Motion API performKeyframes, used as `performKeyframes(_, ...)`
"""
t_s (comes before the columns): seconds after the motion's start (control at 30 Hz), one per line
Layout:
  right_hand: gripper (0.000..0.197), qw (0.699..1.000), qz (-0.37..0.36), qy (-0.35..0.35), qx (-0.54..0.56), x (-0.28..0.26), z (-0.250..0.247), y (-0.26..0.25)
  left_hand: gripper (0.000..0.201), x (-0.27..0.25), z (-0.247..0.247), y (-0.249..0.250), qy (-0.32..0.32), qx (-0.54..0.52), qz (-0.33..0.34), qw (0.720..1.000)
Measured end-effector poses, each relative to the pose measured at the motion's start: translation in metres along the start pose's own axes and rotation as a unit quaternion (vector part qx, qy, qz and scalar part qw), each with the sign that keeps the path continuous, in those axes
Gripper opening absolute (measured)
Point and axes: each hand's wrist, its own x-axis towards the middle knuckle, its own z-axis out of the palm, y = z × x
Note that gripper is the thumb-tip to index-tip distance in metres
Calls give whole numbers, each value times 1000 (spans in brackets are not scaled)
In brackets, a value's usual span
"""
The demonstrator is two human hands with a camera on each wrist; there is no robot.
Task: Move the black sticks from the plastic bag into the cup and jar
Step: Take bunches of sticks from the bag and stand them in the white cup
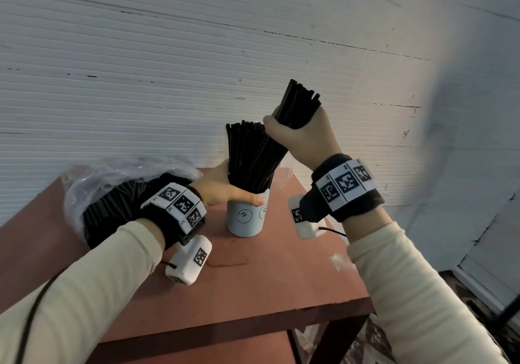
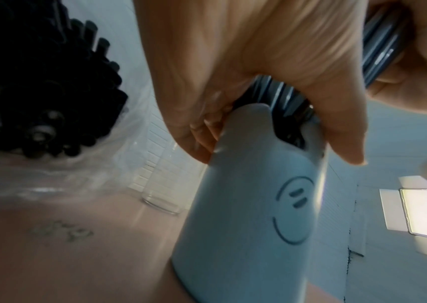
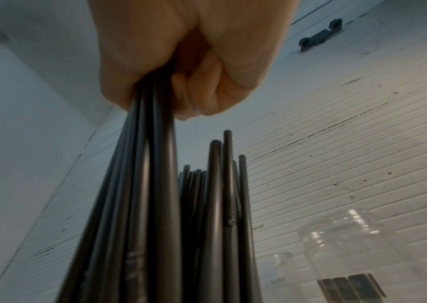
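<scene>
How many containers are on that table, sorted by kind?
Light blue cup: 1
Plastic bag: 1
Clear jar: 1
Smaller clear glass: 1
Total: 4

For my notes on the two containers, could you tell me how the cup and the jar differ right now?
The cup is opaque pale blue with a printed face; the jar is clear. The cup is packed with black sticks; the jar holds none that show. The left hand grips the cup's top; no hand touches the jar. Both stand upright on the table.
</scene>
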Motion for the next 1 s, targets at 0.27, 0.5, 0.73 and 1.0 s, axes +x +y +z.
performKeyframes(0.27,27,1000,12,2,19,1,-3,-4,53,-12,-20,8,-84,10,6,996)
performKeyframes(0.5,36,1000,21,-16,12,1,5,-6,82,-7,-15,-1,-47,-12,8,999)
performKeyframes(0.73,35,999,36,-8,34,-1,11,-3,58,-11,-13,3,-72,-24,1,997)
performKeyframes(1.0,39,999,39,-29,-12,-5,30,12,88,-17,-8,-2,-46,-44,3,998)
